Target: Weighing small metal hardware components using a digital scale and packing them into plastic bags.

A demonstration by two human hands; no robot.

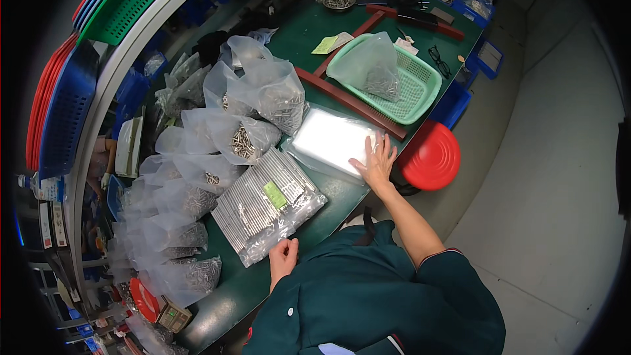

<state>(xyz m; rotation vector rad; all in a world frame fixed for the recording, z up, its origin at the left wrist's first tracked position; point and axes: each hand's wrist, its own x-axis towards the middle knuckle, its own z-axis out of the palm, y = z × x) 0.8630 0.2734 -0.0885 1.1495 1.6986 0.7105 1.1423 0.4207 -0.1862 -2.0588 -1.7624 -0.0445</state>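
My right hand (376, 163) lies with fingers spread on a stack of clear plastic bags (332, 139), at the stack's right end. Nearer to me, my left hand (283, 258) is closed, its fingers curled at the near edge of a flat clear bag of metal rods (263, 197). Whether it pinches the bag's plastic is hidden. The rods lie side by side in rows, and a yellow-green label (275, 194) sits on top of them.
Translucent bags of small metal parts (242, 141) crowd the table's left side. Beyond the stack, a red wooden bar (355, 106) lies across the green table, touching a mint-green basket (420, 95) with a filled bag (382, 82). A red stool (430, 156) stands right of the table.
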